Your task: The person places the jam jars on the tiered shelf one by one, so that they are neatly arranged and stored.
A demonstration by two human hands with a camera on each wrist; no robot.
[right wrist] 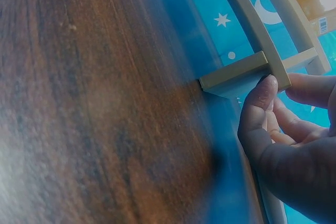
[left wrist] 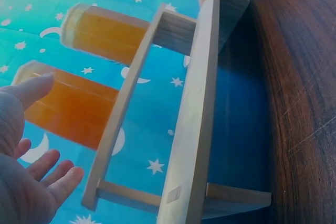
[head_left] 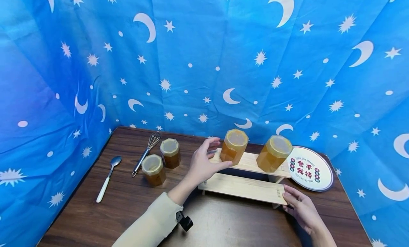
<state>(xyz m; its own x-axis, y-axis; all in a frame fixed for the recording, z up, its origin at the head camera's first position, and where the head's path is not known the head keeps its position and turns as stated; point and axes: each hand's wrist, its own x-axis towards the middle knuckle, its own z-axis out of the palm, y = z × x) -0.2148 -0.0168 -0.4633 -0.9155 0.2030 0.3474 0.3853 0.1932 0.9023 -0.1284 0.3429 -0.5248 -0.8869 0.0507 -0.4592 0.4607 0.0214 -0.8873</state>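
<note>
- Brown wood table (head_left: 80, 218), shiny at six o'clock.
- Right hand (head_left: 301, 209), four o'clock: thumb and fingers pinch the end of the two-step wooden stand (head_left: 244, 186).
- Left hand (head_left: 204, 163), ten o'clock: fingers spread wide, holding nothing — right by the left gold jar (head_left: 234, 146).
- That jar and the right gold jar (head_left: 273, 156) sit on the top step.
- Blue cloth (head_left: 204, 37), twelve o'clock — white moons, stars.
</note>
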